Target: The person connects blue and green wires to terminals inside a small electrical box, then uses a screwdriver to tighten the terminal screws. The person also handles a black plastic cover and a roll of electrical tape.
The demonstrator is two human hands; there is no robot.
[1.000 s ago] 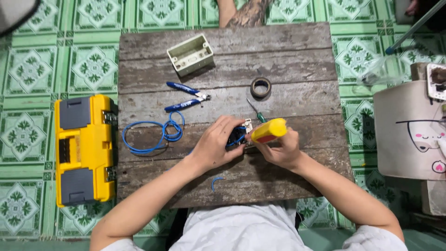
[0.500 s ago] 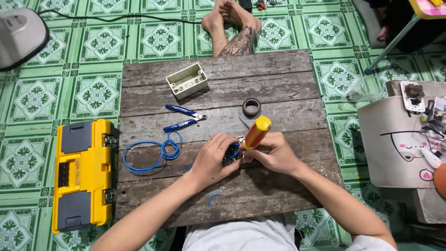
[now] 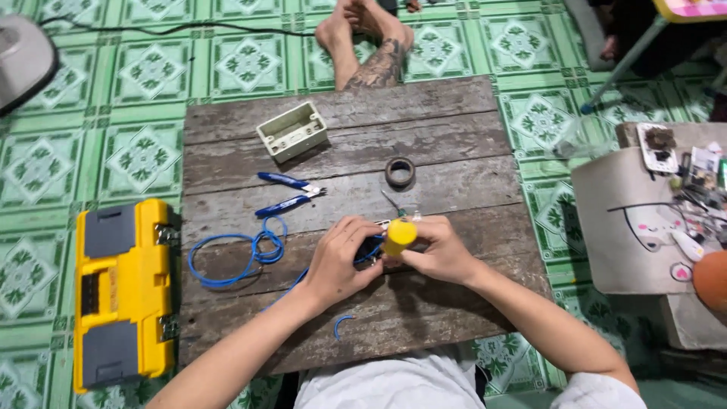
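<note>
My left hand point(image 3: 342, 261) grips a small dark part with blue wire at the middle of the wooden board point(image 3: 454, 151). My right hand point(image 3: 439, 254) holds a yellow-handled screwdriver point(image 3: 399, 235), its handle end pointing up at the camera and its tip hidden against the part. A coil of blue wire point(image 3: 238, 254) runs from the part out to the left. Blue-handled pliers point(image 3: 288, 193) lie above the coil. A short blue wire scrap point(image 3: 342, 324) rests near the board's front edge.
A cream junction box point(image 3: 292, 131) and a roll of black tape point(image 3: 400, 172) sit farther back on the board. A yellow toolbox point(image 3: 121, 291) stands on the green tiled floor at left. Another person's feet point(image 3: 367, 38) rest beyond the board. A cluttered grey stool point(image 3: 636, 220) is at right.
The camera view has shifted and tilted down. The screwdriver has swung from slanted to nearly upright, its handle end now facing the camera. Both hands stay on the part.
</note>
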